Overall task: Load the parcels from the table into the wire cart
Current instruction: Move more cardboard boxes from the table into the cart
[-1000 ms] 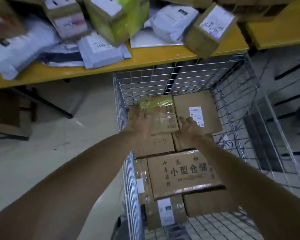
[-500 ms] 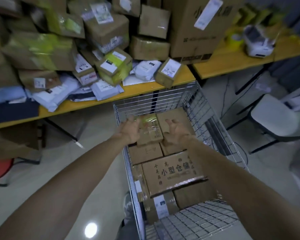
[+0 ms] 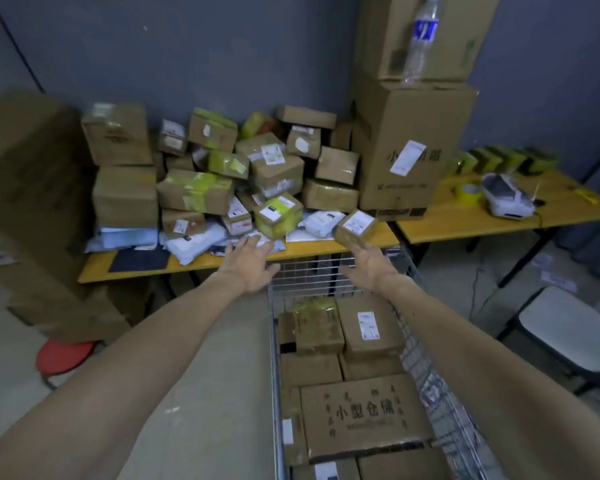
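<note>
both bare hands (image 3: pixel 253 259) spread above cardboard parcels (image 3: pixel 278 181).

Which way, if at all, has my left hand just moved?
Yes. The left hand has risen from the yellow-taped cardboard parcel in the wire cart to the yellow table's edge.

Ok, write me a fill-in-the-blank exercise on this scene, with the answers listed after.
1. The left hand and right hand, holding nothing, reach toward parcels on the ____ table.
2. Loaded boxes lie in the wire ____ below the hands.
3. A water ____ with a blue label stands on the big carton.
4. The stool on the left has a ____ seat.
Missing words: yellow; cart; bottle; red.
</note>
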